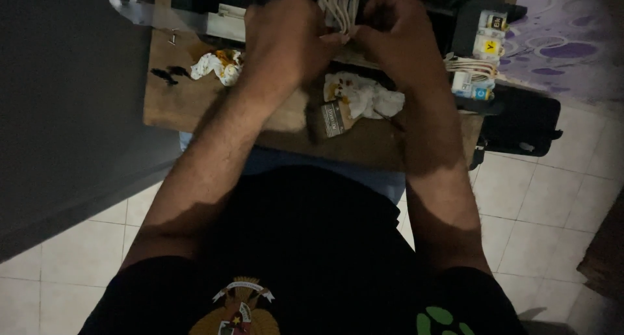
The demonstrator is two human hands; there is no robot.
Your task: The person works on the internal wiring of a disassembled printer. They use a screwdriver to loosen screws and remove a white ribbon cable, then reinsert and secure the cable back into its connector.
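Wooden table carried an opened printer; left hand and right hand both pinched closed on its white ink tubes. Gentle, even pulling seemed wise, avoiding kinks.

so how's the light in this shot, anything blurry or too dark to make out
Head view: dim overall, light falling mainly on the left hand, right hand and white tubes they pinch; the dark shirt and left wall are near black; the stained tissues look soft, slightly blurred.
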